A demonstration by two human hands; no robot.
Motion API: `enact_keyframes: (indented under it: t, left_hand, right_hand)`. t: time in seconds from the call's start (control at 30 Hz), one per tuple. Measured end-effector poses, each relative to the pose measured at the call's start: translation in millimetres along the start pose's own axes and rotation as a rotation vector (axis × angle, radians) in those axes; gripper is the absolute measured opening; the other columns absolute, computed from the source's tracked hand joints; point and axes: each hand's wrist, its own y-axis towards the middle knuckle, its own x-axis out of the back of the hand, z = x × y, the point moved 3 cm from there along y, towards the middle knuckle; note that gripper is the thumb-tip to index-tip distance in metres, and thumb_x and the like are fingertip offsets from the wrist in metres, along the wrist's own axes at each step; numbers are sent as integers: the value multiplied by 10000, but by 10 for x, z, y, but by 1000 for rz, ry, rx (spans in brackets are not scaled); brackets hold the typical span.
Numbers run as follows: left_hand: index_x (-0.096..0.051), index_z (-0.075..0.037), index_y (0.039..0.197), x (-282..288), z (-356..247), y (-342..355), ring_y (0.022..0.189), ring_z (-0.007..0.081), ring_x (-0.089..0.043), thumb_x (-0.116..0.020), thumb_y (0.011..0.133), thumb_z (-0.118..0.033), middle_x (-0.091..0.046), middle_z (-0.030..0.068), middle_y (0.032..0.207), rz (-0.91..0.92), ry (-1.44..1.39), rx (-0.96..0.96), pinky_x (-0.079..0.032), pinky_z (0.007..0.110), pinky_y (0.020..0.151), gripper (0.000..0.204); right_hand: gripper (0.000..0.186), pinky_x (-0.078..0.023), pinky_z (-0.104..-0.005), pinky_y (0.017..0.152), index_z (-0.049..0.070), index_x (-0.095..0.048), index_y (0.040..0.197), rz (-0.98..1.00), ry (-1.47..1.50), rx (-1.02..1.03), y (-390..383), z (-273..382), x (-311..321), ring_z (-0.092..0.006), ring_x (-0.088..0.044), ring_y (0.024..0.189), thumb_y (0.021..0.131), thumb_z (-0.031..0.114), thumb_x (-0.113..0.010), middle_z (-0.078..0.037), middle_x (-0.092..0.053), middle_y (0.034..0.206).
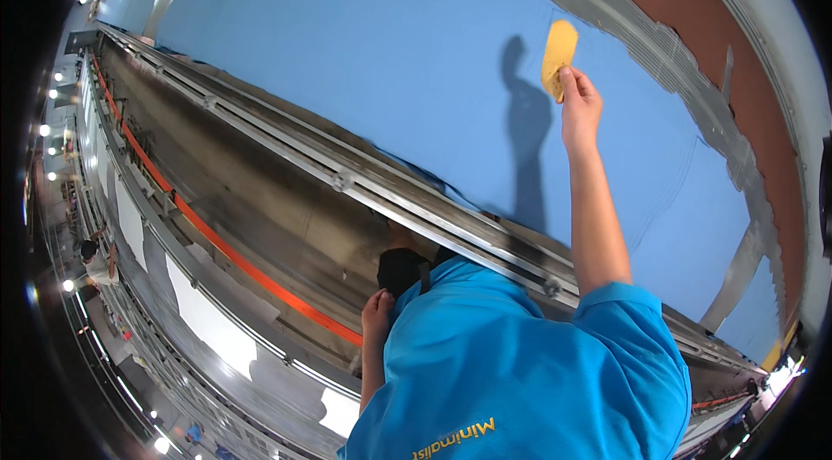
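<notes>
Pinching the lower edge of a yellow scraper card (559, 53), your right hand (579, 105) has its fingers (568, 79) clamped on it, pressing it flat against the blue panel (364, 53) at about one o'clock. Your left hand (378, 313), near six o'clock, has its fingers curled against the blue shirt (520, 373); whether they grip anything, you cannot tell. Between both runs a metal rail (347, 178).

We see a broad blue surface (364, 53) edged by a ribbed metal rail (347, 174). Beside it runs a grey trough with an orange strip (217, 239). Small ceiling lights (45, 129) glow at far left, above a dim hall
</notes>
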Motion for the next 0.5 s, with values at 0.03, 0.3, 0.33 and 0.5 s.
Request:
enact_keyframes:
  t: [0.03, 0.3, 0.33, 0.5]
  left_hand:
    - [-623, 27, 1204, 122, 12, 90, 901, 133, -637, -575, 999, -332, -686, 82, 1013, -23, -21, 42, -510, 272, 816, 417]
    - [-668, 57, 1091, 1479, 870, 1350, 886, 215, -669, -614, 961, -359, -712, 142, 1008, -100, 333, -95, -534, 348, 778, 439]
    - [-667, 54, 1087, 1585, 967, 1420, 887, 228, -671, -614, 961, -349, -712, 147, 1014, -22, 261, -104, -533, 358, 779, 426]
    - [-655, 16, 1073, 2418, 776, 1888, 757, 193, -649, -615, 966, -328, -693, 115, 929, 50, 72, -165, -514, 316, 632, 363]
  right_hand:
    - [245, -487, -265, 724, -22, -688, 1062, -15, -13, 47, -55, 16, -161, -119, -604, 773, 968, 196, -628, -31, -681, 892]
    - [168, -521, -331, 754, 24, -704, 1030, -180, -801, 365, -299, -2, -1075, -232, -668, 808, 898, 88, -624, -121, -710, 916]
    - [160, -524, -347, 748, 29, -705, 1014, -191, -956, 375, -351, -85, -1100, -265, -672, 812, 887, 79, -623, -136, -707, 918]
    - [130, -518, -398, 695, 34, -712, 960, -131, -977, 641, -653, -169, -1768, -330, -666, 784, 887, 83, -616, -159, -687, 864]
